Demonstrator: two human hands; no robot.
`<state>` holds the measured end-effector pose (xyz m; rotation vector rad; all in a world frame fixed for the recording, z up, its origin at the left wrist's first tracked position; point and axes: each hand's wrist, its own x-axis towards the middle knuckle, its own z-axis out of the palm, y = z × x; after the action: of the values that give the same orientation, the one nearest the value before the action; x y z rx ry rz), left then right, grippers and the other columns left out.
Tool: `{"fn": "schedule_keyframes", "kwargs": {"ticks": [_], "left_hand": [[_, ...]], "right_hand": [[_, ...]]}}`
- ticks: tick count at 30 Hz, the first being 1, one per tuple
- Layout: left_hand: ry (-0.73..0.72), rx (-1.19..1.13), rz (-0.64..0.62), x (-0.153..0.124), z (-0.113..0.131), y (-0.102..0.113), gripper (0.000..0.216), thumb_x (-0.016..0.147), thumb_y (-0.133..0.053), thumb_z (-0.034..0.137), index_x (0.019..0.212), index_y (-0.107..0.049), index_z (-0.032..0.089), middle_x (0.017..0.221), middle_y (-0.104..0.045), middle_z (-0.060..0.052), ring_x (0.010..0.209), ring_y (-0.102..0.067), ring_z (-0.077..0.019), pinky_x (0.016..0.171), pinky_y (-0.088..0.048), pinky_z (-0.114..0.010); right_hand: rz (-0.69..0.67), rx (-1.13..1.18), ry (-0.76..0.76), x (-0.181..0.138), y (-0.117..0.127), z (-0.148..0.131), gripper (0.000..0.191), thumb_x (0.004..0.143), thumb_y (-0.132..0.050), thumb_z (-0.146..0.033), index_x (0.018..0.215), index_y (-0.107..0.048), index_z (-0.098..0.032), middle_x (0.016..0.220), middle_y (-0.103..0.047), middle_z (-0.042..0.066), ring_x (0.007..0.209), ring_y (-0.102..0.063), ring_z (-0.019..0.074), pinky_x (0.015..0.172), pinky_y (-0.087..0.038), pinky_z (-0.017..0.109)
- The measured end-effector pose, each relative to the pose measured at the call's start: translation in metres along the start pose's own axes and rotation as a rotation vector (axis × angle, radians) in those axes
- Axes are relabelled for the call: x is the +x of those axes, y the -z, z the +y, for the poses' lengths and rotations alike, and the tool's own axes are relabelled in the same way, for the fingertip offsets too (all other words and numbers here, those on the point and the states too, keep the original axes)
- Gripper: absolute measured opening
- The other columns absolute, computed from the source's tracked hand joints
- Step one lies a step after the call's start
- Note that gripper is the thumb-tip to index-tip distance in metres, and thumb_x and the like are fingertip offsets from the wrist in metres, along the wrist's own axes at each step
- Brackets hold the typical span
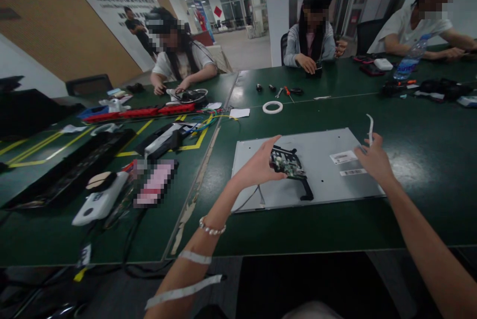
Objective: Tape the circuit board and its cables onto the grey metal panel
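My left hand (257, 165) is at the left end of a green circuit board in a black bracket (292, 164), its thumb and fingers spread apart. Whether it touches the board I cannot tell. The board is on the back of a flat grey panel (253, 195), which has two white labels on its right half and a thin cable at its lower left. Over the panel's right edge, my right hand (376, 160) pinches a short strip of white tape (370, 127) that curls upward. Two more white strips (182, 293) are stuck to my left forearm.
Behind the panel lie a roll of white tape (273, 107), a screwdriver (288, 93) and small tools. Leftward are a pink phone (155, 183), a white device (99, 199), a long black housing (70, 170) and cables. A water bottle (412, 58) stands back right. Several people sit across the table.
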<state>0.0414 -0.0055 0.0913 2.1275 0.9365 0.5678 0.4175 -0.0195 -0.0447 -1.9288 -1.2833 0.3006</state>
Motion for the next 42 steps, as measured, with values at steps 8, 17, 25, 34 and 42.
{"fn": "schedule_keyframes", "kwargs": {"ticks": [8,17,25,34,42], "left_hand": [[0.009,-0.008,-0.081,0.023,-0.039,-0.011,0.110,0.059,-0.075,0.030,0.149,-0.012,0.022,0.152,-0.021,-0.016,0.133,-0.034,-0.0346,0.105,-0.037,-0.050],[0.007,0.015,-0.069,0.026,-0.071,-0.020,0.112,0.055,-0.078,0.036,0.148,-0.017,0.020,0.150,-0.026,-0.018,0.138,-0.025,-0.0363,0.112,-0.019,-0.057],[0.029,-0.008,-0.019,0.025,-0.072,-0.027,0.112,0.054,-0.079,0.035,0.147,-0.019,0.019,0.148,-0.029,-0.019,0.137,-0.027,-0.0376,0.111,-0.020,-0.059],[0.017,0.034,-0.019,0.025,-0.072,-0.028,0.113,0.055,-0.078,0.038,0.147,-0.017,0.020,0.149,-0.027,-0.018,0.137,-0.025,-0.0373,0.111,-0.019,-0.058],[0.004,-0.010,-0.030,0.023,-0.075,-0.026,0.115,0.055,-0.079,0.042,0.148,-0.014,0.019,0.151,-0.024,-0.018,0.139,-0.024,-0.0349,0.112,-0.019,-0.055]], "right_hand": [[-0.011,-0.011,-0.004,-0.001,0.001,-0.005,0.070,0.078,-0.055,-0.040,0.138,-0.025,-0.019,0.131,-0.049,0.017,0.107,-0.059,0.0290,0.089,-0.049,0.042],[-0.024,-0.020,0.000,-0.002,0.000,-0.005,0.068,0.079,-0.054,-0.041,0.137,-0.027,-0.020,0.130,-0.050,0.016,0.107,-0.058,0.0306,0.090,-0.047,0.046],[-0.025,-0.030,0.011,-0.003,-0.002,-0.008,0.072,0.080,-0.055,-0.041,0.140,-0.025,-0.017,0.131,-0.048,0.018,0.109,-0.057,0.0304,0.092,-0.045,0.047],[-0.347,0.113,0.261,-0.022,-0.011,-0.054,0.087,0.075,-0.062,-0.050,0.144,-0.014,-0.025,0.140,-0.041,0.015,0.105,-0.058,0.0293,0.095,-0.043,0.048],[-0.642,0.219,0.519,-0.027,-0.033,-0.093,0.102,0.066,-0.069,-0.034,0.147,-0.010,-0.023,0.146,-0.032,0.015,0.128,-0.040,0.0324,0.108,-0.032,0.050]]}}
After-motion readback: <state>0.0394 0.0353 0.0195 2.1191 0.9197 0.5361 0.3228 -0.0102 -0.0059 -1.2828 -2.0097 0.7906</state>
